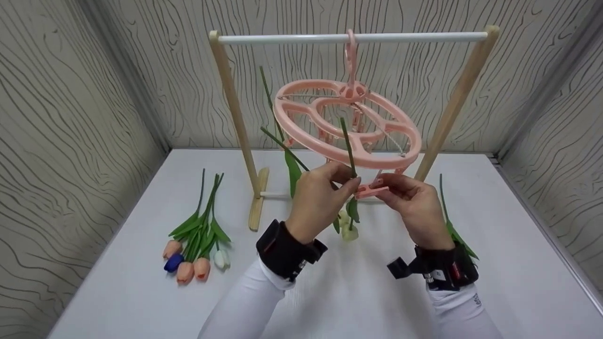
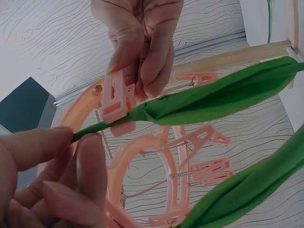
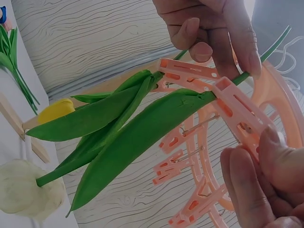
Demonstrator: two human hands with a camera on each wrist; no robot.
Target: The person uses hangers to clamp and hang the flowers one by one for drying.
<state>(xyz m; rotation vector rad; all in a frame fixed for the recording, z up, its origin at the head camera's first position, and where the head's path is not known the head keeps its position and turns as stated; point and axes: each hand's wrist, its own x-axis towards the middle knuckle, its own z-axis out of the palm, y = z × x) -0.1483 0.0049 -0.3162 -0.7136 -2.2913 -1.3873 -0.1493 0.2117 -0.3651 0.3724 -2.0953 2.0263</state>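
My left hand pinches the green stem of an artificial white tulip, which hangs head down. Between thumb and fingers, my right hand grips a pink clothespin of the round drying hanger. In the left wrist view, this clothespin's jaws lie across the stem just beside the leaf. A neighbouring clothespin holds another stem, visible in the right wrist view. Behind the leaves there, a yellow tulip is partly hidden.
The hanger hooks over the white bar of a wooden stand and tilts down to the right. On the table's left lie several peach, blue and white tulips. Another leafy stem lies right, partly behind my right wrist.
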